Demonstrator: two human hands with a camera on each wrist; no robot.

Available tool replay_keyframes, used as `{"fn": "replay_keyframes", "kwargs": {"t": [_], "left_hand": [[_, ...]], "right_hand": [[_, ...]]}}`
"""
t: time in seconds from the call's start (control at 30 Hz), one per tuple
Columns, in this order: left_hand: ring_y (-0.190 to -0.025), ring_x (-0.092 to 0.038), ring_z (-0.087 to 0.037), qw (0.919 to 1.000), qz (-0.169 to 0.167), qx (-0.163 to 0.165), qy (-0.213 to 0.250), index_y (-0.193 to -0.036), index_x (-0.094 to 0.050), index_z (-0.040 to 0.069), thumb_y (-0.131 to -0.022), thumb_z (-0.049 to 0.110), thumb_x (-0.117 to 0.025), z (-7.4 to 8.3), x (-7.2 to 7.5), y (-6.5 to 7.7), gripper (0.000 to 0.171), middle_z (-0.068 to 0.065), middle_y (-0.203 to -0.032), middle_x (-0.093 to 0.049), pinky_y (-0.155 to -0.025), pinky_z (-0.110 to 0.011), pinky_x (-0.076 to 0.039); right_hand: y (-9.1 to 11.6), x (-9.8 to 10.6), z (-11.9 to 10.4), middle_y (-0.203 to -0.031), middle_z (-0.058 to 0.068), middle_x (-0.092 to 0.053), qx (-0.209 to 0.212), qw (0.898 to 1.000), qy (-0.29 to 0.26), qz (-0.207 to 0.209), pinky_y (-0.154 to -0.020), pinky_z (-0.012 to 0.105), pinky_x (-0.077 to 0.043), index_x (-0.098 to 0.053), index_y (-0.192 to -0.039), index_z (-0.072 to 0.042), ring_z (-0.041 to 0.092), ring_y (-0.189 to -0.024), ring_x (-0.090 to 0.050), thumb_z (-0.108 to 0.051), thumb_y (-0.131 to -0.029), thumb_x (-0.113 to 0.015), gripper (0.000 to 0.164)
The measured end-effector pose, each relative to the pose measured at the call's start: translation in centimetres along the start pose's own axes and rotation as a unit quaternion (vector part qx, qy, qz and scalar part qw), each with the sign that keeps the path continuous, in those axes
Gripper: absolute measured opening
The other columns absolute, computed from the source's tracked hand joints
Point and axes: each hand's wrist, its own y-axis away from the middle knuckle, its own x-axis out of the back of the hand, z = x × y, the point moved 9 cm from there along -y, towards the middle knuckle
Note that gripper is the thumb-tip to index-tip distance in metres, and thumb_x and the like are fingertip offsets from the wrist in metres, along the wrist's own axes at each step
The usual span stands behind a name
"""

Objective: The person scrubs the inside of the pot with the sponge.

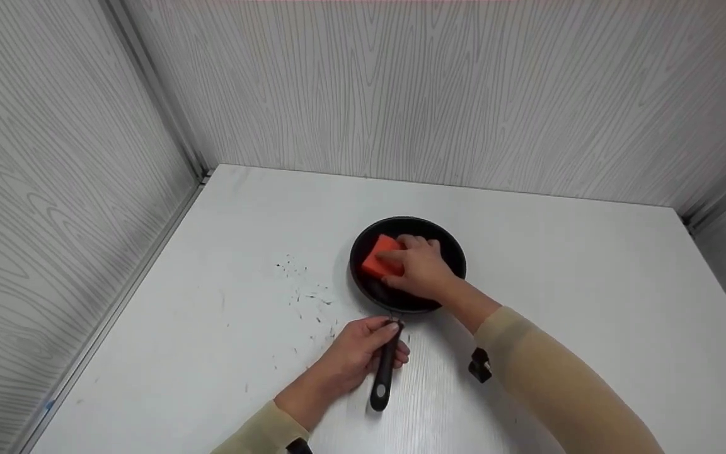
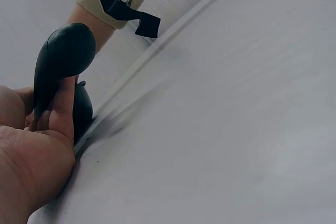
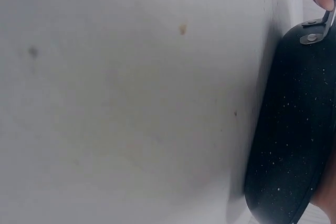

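Resting on the table (image 1: 558,265), the pan (image 1: 391,296) is held by its handle (image 1: 383,378), round which the left hand (image 1: 355,352) is curled, while inside the pan, to the left of its middle, the sponge (image 1: 375,263) is pinched by the right hand (image 1: 425,270), by which it is partly covered.

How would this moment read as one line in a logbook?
left hand: grips pan handle | right hand: holds orange sponge inside pan | dark specks: on white table, left of pan
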Motion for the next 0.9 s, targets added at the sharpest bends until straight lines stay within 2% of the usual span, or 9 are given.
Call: {"fn": "replay_keyframes", "kwargs": {"t": [0.3, 0.57, 0.9], "left_hand": [[-0.076, -0.074, -0.017, 1.0, 0.0, 0.001, 0.0, -0.127, -0.059, -0.012, -0.109, 0.016, -0.063, 0.0, 0.0, 0.0, 0.033, -0.012, -0.086, -0.075, -0.076, -0.033, -0.065], [-0.076, -0.075, -0.017, 1.0, 0.005, -0.002, 0.001, -0.125, -0.06, -0.013, -0.108, 0.016, -0.064, 0.1, 0.0, 0.0, 0.034, -0.013, -0.086, -0.074, -0.075, -0.032, -0.065], [-0.076, -0.075, -0.018, 1.0, 0.008, -0.002, -0.004, -0.122, -0.061, -0.013, -0.108, 0.016, -0.064, 0.1, 0.0, -0.1, 0.033, -0.014, -0.086, -0.074, -0.074, -0.032, -0.065]], "right_hand": [[0.0, 0.2, 0.8, -0.152, 0.024, -0.053, -0.013, 0.999, 0.031, -0.011, -0.108, 0.061, -0.039, -0.068, -0.144, -0.027, 0.043, -0.139, -0.051, -0.043, -0.099, -0.075, 0.048], [0.2, 0.6, 1.7, -0.152, 0.027, -0.051, -0.02, 0.999, 0.026, -0.029, -0.118, 0.057, -0.039, -0.068, -0.144, -0.024, 0.044, -0.137, -0.052, -0.041, -0.099, -0.075, 0.048], [0.5, 1.2, 2.6, -0.143, 0.027, -0.056, -0.012, 0.998, 0.035, -0.044, -0.109, 0.055, -0.049, -0.07, -0.141, -0.021, 0.043, -0.121, -0.061, -0.039, -0.098, -0.078, 0.047]]}}
